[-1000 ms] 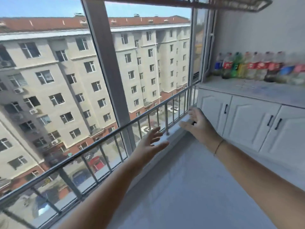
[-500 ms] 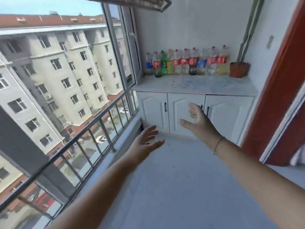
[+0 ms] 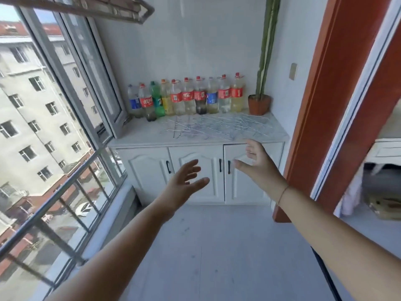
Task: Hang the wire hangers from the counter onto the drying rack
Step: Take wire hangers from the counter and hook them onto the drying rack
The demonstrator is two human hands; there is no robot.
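**A:** So where's this at? Any hanger up on the rack yet?

**B:** Nope. From where I'm standing this is the very start, just the approach. The wire hangers are all lying in a loose, tangled heap on the white tabletop. They're in front of the row of soda bottles, with the potted plant at the right end. The bit of the drying rack I can see, up near the ceiling over the window, has nothing hanging on it.

**A:** And the hands?

**B:** Both empty. The left hand is stretched out in front with its fingers spread and relaxed, about level with the cabinet doors. The right hand is a bit higher, nearer the tabletop edge, fingers loose too and nothing in it. Neither one touches the hangers or the cabinet, and there's a clear gap.

**A:** So next is just grabbing one?

**B:** My guess is step closer, reach over the edge and pinch one hanger by its hook or shoulder. The tricky part is that the thin wire pile looks interlocked, so pulling one probably drags its neighbours. I'd lift slowly and maybe pin the heap with the other hand. After that it's a high reach up to a rack bar, hook first.
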